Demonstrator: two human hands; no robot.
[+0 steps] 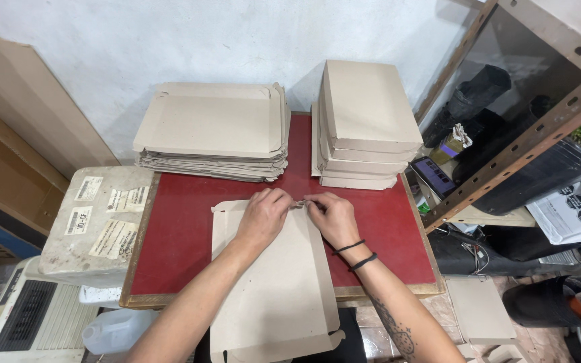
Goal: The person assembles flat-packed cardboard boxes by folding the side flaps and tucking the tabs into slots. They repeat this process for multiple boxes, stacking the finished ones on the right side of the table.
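On the red table top [189,222] the flat cardboard blank [274,282] lies nearest to the person, its near end hanging over the table's front edge. At the far edge of this blank the left hand [261,216] and the right hand [331,216] meet, both with fingers closed in a narrow pinch on a small tab of the card. Beyond the blank, at the far left of the table, is a stack of unfolded blanks [213,131], and at the far right a pile of folded boxes [364,124].
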